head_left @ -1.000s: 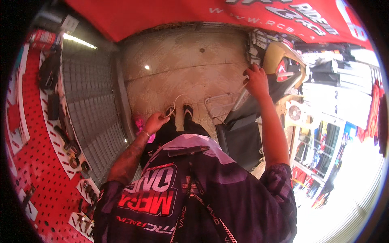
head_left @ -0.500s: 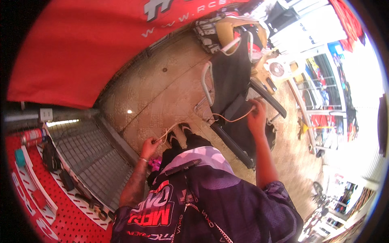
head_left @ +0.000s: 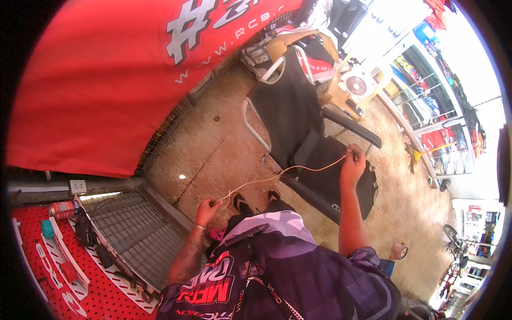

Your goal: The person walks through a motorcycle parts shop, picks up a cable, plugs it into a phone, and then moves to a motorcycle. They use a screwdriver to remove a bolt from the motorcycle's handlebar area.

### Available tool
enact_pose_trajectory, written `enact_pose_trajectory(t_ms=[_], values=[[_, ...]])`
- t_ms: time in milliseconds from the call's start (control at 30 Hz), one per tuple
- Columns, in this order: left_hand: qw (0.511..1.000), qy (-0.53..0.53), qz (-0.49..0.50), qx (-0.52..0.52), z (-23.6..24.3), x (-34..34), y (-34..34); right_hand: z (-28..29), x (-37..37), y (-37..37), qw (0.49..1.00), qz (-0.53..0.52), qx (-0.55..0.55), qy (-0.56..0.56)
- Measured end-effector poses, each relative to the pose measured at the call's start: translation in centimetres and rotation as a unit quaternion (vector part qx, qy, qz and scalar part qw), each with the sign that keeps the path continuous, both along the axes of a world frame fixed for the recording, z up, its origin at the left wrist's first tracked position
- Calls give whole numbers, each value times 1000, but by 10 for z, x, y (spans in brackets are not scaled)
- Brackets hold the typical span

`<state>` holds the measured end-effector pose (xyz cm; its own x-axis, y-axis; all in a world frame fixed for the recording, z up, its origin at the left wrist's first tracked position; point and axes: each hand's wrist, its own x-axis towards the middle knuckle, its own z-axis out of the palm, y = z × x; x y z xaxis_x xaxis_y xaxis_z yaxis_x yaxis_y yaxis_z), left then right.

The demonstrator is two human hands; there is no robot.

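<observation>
A thin, pale cord (head_left: 304, 167) stretches between my two hands with a slack wave in it. My left hand (head_left: 205, 213) pinches it near the left end, just above the tiled floor and beside the metal grate. On the other side, my right hand (head_left: 352, 166) is raised with fingers closed on the cord over the seat of a black reclining chair (head_left: 290, 96). Around the left hand a short loop of the cord hangs down. The chair has white tube arms and a dark padded armrest (head_left: 352, 127).
A red banner (head_left: 90, 96) hangs at the upper left. Below it stand a wire grate (head_left: 141, 224) and a red pegboard shelf (head_left: 53, 261) with tools and a can. A white fan (head_left: 358, 84) sits on a small table beyond the chair. Glass display cases (head_left: 421, 80) stand at right.
My view has shifted, and the chair now appears lower and more to the left. Both hands still grip the cord, which is drawn out in a longer, flatter line between them.
</observation>
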<state>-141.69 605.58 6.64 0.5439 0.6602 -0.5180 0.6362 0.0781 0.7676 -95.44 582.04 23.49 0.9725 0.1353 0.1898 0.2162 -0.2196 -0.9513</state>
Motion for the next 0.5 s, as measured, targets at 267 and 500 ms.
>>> enact_pose_trajectory(t_ms=[267, 500], values=[[995, -15, 100, 9, 26, 24, -45, 52, 46, 40, 980, 122, 150, -52], [991, -4, 121, 54, 49, 45, -62, 107, 23, 98, 945, 288, 157, -6]])
